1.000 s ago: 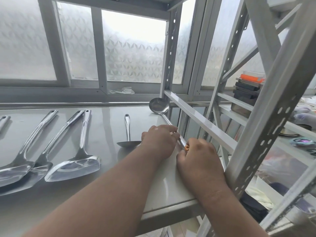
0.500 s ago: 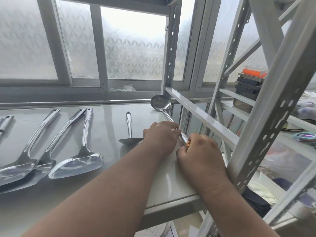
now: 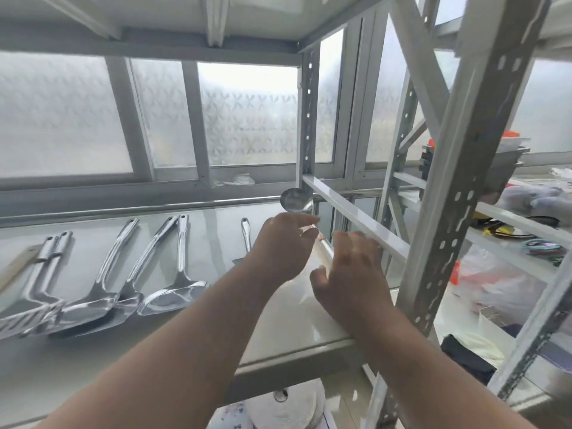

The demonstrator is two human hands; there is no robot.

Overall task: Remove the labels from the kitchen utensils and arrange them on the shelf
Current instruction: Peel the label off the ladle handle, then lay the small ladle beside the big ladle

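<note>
Presently I record both hands raised over the right end of the shelf, a pale glossy board in a grey metal rack. My left hand has its fingers loosely bent and spread; motion blur prevents me from telling whether the fingertips hold anything. My right hand is spread with fingers relaxed and grips nothing. Between the two hands lies the ladle, its bowl at the back right corner of the shelf beside the perforated upright and its handle running toward me, with an orange patch on the handle just beside the left fingertips. A small spoon lies just left of the left hand, partly hidden by it. Further left, three steel spatulas lie side by side, blades toward me, and a slotted turner lies at the far left with other handles. Frosted patterned window panes stand behind the shelf.
</note>
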